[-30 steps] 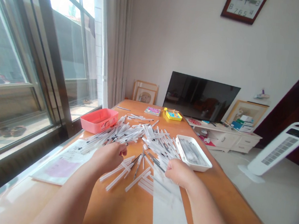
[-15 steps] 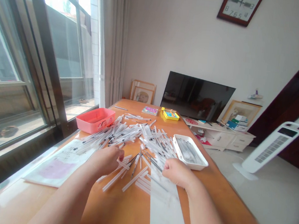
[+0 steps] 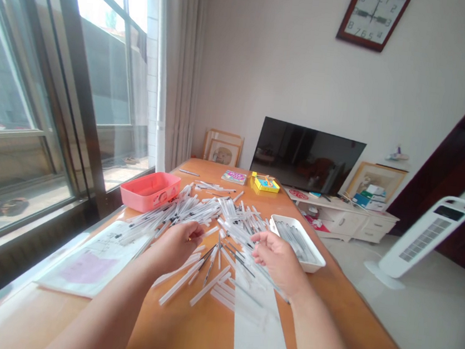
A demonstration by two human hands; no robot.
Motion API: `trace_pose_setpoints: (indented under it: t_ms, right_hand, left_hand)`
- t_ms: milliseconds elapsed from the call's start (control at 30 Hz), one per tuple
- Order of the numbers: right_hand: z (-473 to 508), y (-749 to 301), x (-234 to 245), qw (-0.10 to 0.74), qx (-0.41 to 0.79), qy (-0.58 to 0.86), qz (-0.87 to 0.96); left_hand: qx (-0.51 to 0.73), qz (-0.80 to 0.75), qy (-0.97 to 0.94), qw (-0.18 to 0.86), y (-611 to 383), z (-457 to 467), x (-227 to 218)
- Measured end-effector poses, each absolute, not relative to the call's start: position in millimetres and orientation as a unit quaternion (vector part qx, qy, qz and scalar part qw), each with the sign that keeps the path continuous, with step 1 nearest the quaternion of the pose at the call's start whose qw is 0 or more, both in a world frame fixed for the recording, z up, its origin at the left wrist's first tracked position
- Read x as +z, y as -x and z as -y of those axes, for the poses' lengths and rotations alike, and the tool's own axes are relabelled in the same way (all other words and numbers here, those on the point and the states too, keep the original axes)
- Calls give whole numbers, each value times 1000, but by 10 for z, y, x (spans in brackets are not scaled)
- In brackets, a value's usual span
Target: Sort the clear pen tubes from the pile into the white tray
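Note:
My left hand point(image 3: 185, 242) is closed in a pinch above the near left of the pile. A short piece of clear pen barrel point(image 3: 211, 231) shows at its fingertips. My right hand point(image 3: 275, 258) is curled beside the white tray, its thumb and forefinger slightly apart. A slim grey pen refill point(image 3: 283, 297) runs out from under its palm; the grip on it is partly hidden. Between and beyond both hands spreads a pile of clear pen barrels point(image 3: 197, 211), some with black ends. Loose barrels and dark refills point(image 3: 247, 263) lie in front, partly over a white paper strip point(image 3: 262, 337).
A white tray point(image 3: 318, 263) of refills stands at the right. At the left are a red plastic basket point(image 3: 145, 201) and an open booklet point(image 3: 83, 267). A yellow box point(image 3: 265, 185) and a colourful pack point(image 3: 233, 177) lie at the far end of the wooden table point(image 3: 180, 336).
My left hand has risen slightly with the clear barrel. My right hand has loosened from a fist and lifted off the paper strip, and a grey refill now shows beneath it.

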State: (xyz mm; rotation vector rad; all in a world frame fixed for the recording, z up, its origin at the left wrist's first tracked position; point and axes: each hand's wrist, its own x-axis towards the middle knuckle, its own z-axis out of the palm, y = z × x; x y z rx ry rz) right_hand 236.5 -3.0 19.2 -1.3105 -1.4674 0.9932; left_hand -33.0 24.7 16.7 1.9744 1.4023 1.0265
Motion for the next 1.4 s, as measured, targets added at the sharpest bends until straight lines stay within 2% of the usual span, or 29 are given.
trace_pose_setpoints:
  t_ms: [200, 367, 500, 633, 1400]
  right_hand:
    - [120, -2358, 340, 569, 539, 387, 486]
    - [102, -2383, 373, 631, 530, 347, 448]
    - [65, -2429, 412, 698, 498, 322, 401]
    - [39, -2463, 413, 713, 491, 328, 378]
    - [71, -2316, 327, 675, 502, 343, 419]
  left_hand:
    - [390, -449, -663, 455, 239, -142, 260]
    - [365, -400, -619, 569, 188, -68, 346]
    - [333, -380, -643, 575, 163, -34, 356]
    - [296, -363, -665, 582, 152, -21, 332]
    - [234, -335, -696, 591, 138, -15, 371]
